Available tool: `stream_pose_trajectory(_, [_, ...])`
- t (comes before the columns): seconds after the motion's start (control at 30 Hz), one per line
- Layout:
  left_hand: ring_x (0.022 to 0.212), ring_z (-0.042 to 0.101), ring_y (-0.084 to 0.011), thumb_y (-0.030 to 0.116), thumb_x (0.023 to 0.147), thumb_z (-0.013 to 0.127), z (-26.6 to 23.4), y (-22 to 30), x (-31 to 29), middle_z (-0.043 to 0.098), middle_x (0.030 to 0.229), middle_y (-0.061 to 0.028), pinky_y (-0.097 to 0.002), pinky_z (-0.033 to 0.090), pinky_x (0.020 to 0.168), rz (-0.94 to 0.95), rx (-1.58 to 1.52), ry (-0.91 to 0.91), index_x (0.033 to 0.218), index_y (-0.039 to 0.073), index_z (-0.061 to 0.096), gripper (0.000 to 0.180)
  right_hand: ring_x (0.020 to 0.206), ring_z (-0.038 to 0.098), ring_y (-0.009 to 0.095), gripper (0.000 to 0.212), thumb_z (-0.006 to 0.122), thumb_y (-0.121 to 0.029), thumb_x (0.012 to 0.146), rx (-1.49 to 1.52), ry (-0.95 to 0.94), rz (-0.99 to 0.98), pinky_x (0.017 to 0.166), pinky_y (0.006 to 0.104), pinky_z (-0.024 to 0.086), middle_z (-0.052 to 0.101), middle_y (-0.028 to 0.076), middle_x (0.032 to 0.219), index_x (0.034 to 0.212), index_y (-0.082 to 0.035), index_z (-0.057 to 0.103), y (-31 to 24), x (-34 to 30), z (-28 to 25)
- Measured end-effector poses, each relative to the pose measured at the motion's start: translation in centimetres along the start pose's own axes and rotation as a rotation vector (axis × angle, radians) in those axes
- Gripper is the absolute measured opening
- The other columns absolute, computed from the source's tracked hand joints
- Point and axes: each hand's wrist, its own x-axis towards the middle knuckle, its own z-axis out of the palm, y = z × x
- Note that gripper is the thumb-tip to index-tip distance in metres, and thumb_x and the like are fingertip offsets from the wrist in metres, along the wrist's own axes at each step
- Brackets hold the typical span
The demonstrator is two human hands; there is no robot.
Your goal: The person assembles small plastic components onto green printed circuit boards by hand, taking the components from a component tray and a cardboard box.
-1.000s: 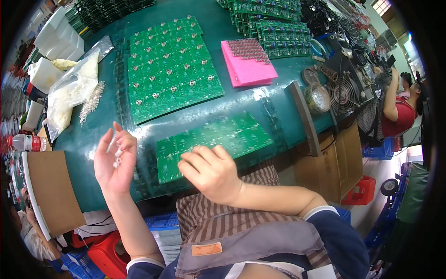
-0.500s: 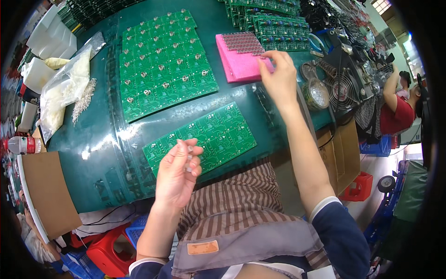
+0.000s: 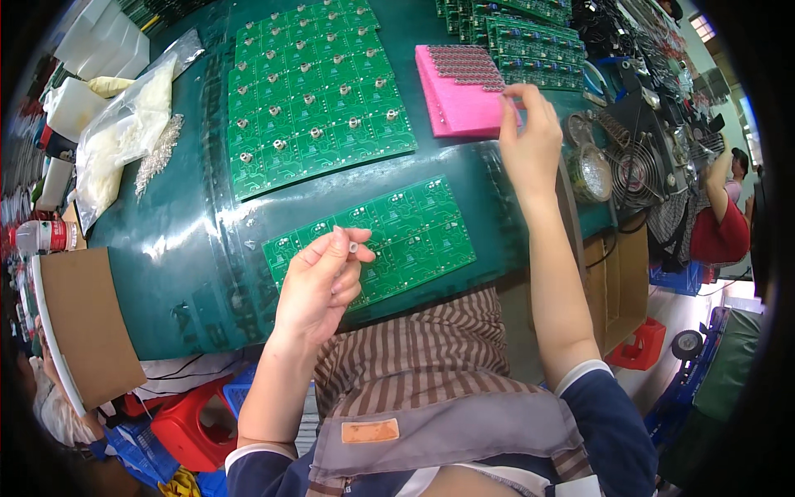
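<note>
My left hand (image 3: 321, 282) is closed in a pinch around a small white plastic spacer (image 3: 354, 248), with its other fingers curled. It hovers over the near left part of a bare green circuit board (image 3: 418, 240) lying on the table. My right hand (image 3: 532, 141) is at the right edge of a pink foam block (image 3: 468, 116). Its thumb and index finger are pinched together beside rows of small metal-legged components (image 3: 464, 66) stuck in the foam. What sits between those fingertips is too small to make out.
Beyond the near board lie green panels (image 3: 331, 141) carrying rows of small cylindrical parts. Clear bags (image 3: 124, 132) and a pile of small pale pieces (image 3: 159, 153) are at left. Stacked populated boards (image 3: 534, 50), a tape roll (image 3: 588, 176) and a fan (image 3: 636, 174) stand at right.
The view has shifted, so the table items appear farther right. In my left hand a white spacer now shows at the fingertips. My right hand stays by the foam's edge, its fingertips drawn closer together.
</note>
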Motion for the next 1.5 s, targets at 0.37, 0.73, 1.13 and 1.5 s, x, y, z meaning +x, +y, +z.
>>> stream_pose_trajectory(0.37, [0.048,0.032,-0.0008,0.024,0.096,0.05,0.5,0.1,-0.4,0.062,0.086,-0.0058,-0.0164,0.026,0.042,-0.018,0.039,-0.058,0.104,-0.001,0.055,0.027,0.084,0.063,0.014,0.01,0.062,0.001,0.082,1.179,-0.533,0.229,0.075,0.0264,0.05,0.065,0.008,0.089,0.092,0.002,0.061,-10.9,-9.2,-3.7])
stream_pose_trajectory(0.73, [0.048,0.032,-0.0003,0.025,0.092,0.057,1.5,-2.0,-0.9,0.054,0.074,0.0032,-0.018,0.024,0.042,0.026,-0.092,0.025,0.105,-0.001,0.058,0.029,0.081,0.064,0.02,0.012,0.068,0.001,0.075,0.942,-0.524,0.067,0.071,0.0294,0.051,0.065,0.009,0.086,0.085,-0.001,0.064,-10.7,-8.7,-4.2])
stream_pose_trajectory(1.13, [0.05,0.032,0.0006,0.026,0.092,0.056,2.1,-2.5,-1.5,0.062,0.086,-0.0045,-0.0162,0.025,0.044,-0.004,-0.097,0.05,0.118,-0.003,0.054,0.039,0.075,0.064,0.023,0.017,0.07,0.004,0.065,0.749,-0.373,-0.279,0.068,0.0311,0.051,0.066,0.008,0.079,0.08,-0.003,0.065,-8.4,-6.7,-3.6])
stream_pose_trajectory(1.5, [0.049,0.037,-0.0065,0.016,0.092,0.041,-0.9,-1.3,-1.1,0.059,0.074,-0.0072,-0.02,0.029,0.04,-0.065,-0.271,-0.049,0.108,-0.01,0.054,0.033,0.074,0.066,0.021,0.011,0.065,-0.007,0.076,0.471,-0.755,0.012,0.069,0.0299,0.051,0.067,0.01,0.079,0.083,0.001,0.063,-4.6,-2.0,-2.4])
